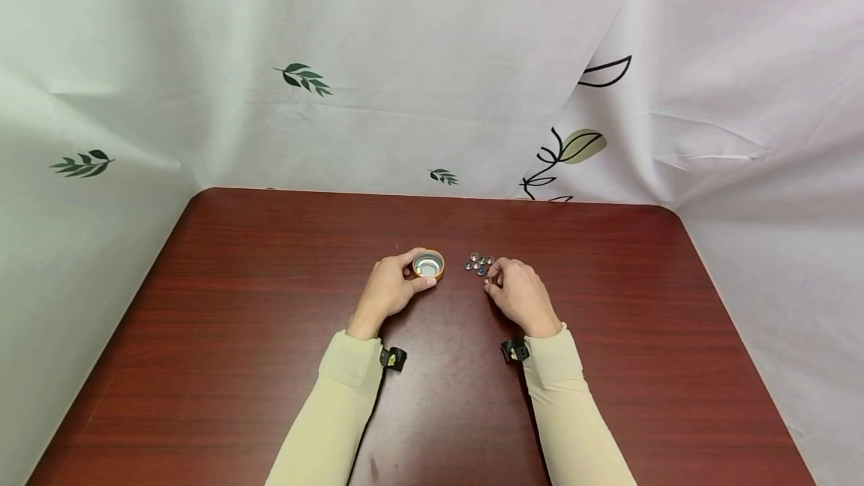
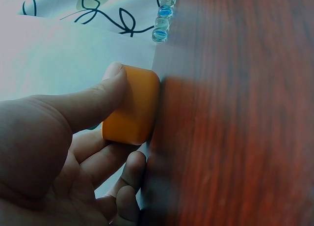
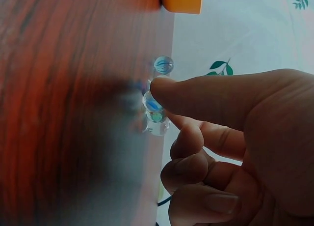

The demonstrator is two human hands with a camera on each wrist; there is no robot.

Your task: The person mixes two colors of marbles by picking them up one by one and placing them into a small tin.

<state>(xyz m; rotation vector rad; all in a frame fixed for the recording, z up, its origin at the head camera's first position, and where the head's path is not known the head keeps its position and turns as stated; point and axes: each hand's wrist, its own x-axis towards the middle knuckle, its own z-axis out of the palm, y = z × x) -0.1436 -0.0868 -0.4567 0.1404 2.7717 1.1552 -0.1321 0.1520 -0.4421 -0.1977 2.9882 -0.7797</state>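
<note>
My left hand (image 1: 390, 285) grips a small round orange container (image 2: 135, 105) with a silvery inside, its thumb and fingers on opposite sides. The container stands on the table with its opening up. To its right, several clear glass marbles (image 1: 475, 257) with coloured swirls lie in a loose cluster. At the near right edge of that cluster, my right hand (image 1: 520, 292) pinches a marble (image 1: 487, 281) between thumb and index finger. In the right wrist view the thumb (image 3: 167, 91) partly covers the marbles, and its other fingers are curled.
Both hands work over a dark red wooden table (image 1: 236, 306) with rounded far corners. White cloth (image 1: 405, 58) printed with leaves hangs behind and at both sides. A black band with a small device (image 1: 516, 351) sits at each wrist.
</note>
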